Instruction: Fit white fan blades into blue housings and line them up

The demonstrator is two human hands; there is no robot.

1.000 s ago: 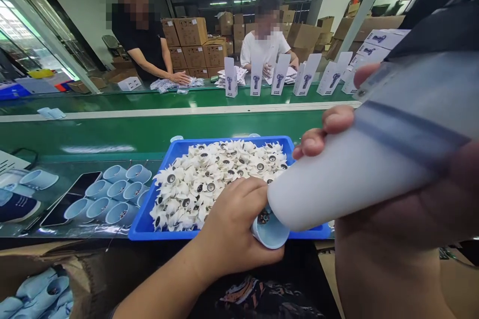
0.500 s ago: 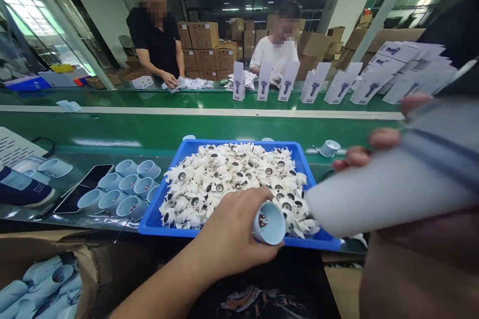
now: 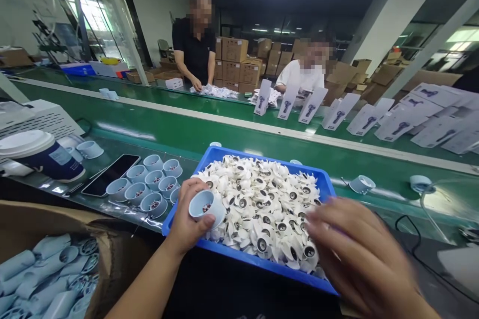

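My left hand (image 3: 187, 222) is closed around a light blue plastic cup-shaped housing (image 3: 219, 214), tilted so its mouth faces me. Small reddish and metallic bits show inside it. This hand is over the left side of a blue tray (image 3: 239, 254) heaped with white fan impellers (image 3: 258, 204), many showing a dark round hub. My right hand (image 3: 359, 249) is above the tray's right edge, blurred by motion, its fingers stretched toward the impellers with nothing visible in them. Several similar blue housings (image 3: 154, 202) stand grouped left of the tray.
A phone (image 3: 112, 174) and a lidded paper cup (image 3: 45, 154) lie at left. Below them, a cardboard box (image 3: 107, 259) holds more blue parts. Single housings (image 3: 362, 184) sit on the green belt (image 3: 179, 127). Beyond are white cartons (image 3: 368, 119) and two people (image 3: 192, 55).
The blurred white object by my right hand has left the near foreground; that hand is now over the tray's right edge. My left hand and its housing moved left; the view shifted and tilted.
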